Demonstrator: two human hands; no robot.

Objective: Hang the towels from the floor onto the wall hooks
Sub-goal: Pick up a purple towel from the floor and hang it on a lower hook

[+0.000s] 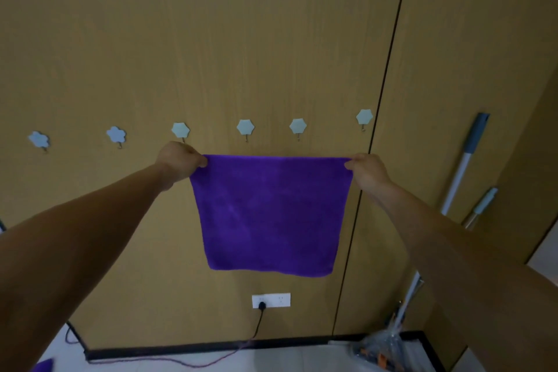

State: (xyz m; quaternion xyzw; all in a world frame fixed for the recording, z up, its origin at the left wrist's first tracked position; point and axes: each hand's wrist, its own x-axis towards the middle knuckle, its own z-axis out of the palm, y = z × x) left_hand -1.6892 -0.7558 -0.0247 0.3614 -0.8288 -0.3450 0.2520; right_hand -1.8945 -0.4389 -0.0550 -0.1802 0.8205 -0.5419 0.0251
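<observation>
Pinched by left hand (pixel 181 160) and right hand (pixel 367 169) (top corners), purple towel (pixel 270 214) hangs seemingly below hooks (pixel 245 127).

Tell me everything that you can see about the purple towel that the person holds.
The purple towel is roughly square, soft and fuzzy, like microfibre, plain with a stitched edge. It hangs flat and spread open in front of the wooden wall, its top edge pulled straight just below the row of hooks. The left hand pinches its top left corner and the right hand its top right corner. It is not on any hook; its lower edge hangs free above the socket.
</observation>
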